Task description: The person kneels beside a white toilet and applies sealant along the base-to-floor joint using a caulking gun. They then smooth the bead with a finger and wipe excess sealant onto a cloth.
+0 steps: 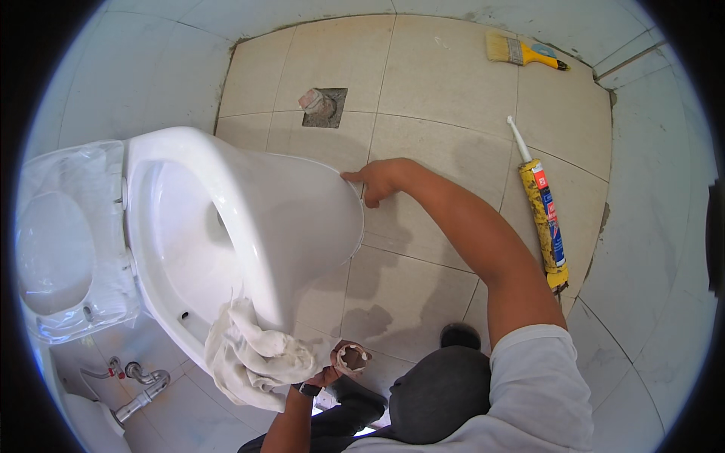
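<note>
A white toilet point(294, 196) stands on the tiled floor, a thin white line of sealant point(362, 226) running along the edge of its base. My right hand point(381, 181) reaches over from the right, holding nothing, with its index finger stretched out against that base edge. Low in the view, my left hand point(326, 376) is closed around a short round tube-like piece point(351, 359) with a ragged, white-smeared rim; its exact kind is unclear. A crumpled white cloth point(257, 355) hangs beside that hand, over the toilet's near rim, and hides part of the hand.
A yellow sealant cartridge point(545, 219) with a white nozzle lies on the right. A yellow-handled paintbrush point(525, 53) is by the far wall. A pipe stub point(317, 103) rises from a square floor opening. Plastic wraps the toilet lid point(72, 241); chrome pipes point(143, 389) stand lower left.
</note>
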A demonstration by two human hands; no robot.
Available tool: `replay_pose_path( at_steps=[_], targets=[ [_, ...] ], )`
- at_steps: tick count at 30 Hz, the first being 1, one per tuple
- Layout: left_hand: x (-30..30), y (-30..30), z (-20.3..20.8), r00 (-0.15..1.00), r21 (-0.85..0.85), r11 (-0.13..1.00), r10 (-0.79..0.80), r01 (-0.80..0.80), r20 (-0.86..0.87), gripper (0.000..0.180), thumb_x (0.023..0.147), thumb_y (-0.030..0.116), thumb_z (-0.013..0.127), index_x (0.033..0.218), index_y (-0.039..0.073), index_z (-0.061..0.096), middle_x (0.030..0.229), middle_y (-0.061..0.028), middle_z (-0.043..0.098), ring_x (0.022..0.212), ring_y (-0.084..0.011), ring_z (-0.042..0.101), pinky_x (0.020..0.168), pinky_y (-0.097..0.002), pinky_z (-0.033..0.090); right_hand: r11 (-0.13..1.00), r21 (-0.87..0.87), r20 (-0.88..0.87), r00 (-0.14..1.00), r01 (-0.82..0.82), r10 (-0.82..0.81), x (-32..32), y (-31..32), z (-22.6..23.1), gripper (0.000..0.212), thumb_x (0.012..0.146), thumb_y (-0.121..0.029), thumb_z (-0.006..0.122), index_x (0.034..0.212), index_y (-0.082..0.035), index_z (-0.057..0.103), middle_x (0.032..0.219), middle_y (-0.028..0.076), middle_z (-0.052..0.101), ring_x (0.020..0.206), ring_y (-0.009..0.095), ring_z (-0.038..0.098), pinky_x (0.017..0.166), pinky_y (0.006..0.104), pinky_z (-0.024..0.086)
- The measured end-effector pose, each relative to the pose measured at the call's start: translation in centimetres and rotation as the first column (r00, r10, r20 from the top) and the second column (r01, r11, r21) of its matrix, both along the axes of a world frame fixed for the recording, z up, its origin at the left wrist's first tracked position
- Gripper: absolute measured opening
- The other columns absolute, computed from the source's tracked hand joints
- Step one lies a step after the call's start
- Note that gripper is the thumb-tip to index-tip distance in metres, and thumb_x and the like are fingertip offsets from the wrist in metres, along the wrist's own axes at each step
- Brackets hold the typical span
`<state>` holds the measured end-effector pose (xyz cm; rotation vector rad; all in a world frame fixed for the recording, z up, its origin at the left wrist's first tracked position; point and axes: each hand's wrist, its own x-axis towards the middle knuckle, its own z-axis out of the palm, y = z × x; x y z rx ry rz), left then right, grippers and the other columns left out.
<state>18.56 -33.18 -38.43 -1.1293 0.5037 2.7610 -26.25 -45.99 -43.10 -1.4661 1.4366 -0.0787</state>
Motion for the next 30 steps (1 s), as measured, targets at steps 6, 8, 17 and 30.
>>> replay_pose_path(
  at_steps=[6,8,17,30],
  targets=[
    [-0.4,-0.2,0.6,1.0,-0.032,0.999,-0.014,0.013,-0.016,0.08,0.079,0.035,0.077,0.138,-0.011,0.048,0.133,-0.0328,0.058,0.11,-0.0355,0.067,0.092,-0.0442,0.058,0.999,-0.033,0.044,0.998,0.043,-0.042,0.3,1.7,-0.4,0.106,0.069,-0.019,0.075,0.163,-0.019,0.026,0.114,0.02,0.071,0.111,0.033,0.066,0.096,0.0377,0.051],
    [-0.1,-0.1,0.5,1.0,-0.027,1.0,-0.007,0.007,-0.015,0.08,0.079,0.035,0.076,0.138,-0.011,0.048,0.133,-0.0333,0.058,0.11,-0.0358,0.067,0.092,-0.0442,0.058,0.998,-0.034,0.084,0.995,0.06,-0.057,0.4,2.2,-0.6,0.106,0.069,-0.019,0.075,0.163,-0.017,0.026,0.111,0.02,0.072,0.111,0.033,0.066,0.096,0.0383,0.051],
    [0.9,0.1,-0.8,1.0,-0.028,1.0,0.005,-0.006,-0.028,0.077,0.08,0.034,0.074,0.138,-0.01,0.048,0.134,-0.0352,0.056,0.111,-0.0377,0.067,0.093,-0.0449,0.057,0.982,-0.059,0.214,0.963,0.178,-0.162,1.8,7.2,-2.0,0.102,0.071,-0.02,0.076,0.161,-0.009,0.029,0.096,0.02,0.072,0.093,0.031,0.067,0.086,0.0363,0.052],
    [-8.4,-0.2,-4.4,0.985,-0.194,0.968,0.143,-0.16,-0.1,0.076,0.081,0.038,0.07,0.141,-0.005,0.049,0.134,-0.0264,0.06,0.098,-0.0315,0.067,0.088,-0.0392,0.053,0.833,0.325,0.784,0.366,0.448,-0.502,1.3,17.6,-0.5,0.076,0.076,-0.011,0.073,0.149,-0.006,0.051,0.071,0.0,0.056,0.058,0.009,0.048,0.053,0.0238,0.038]
  ],
)
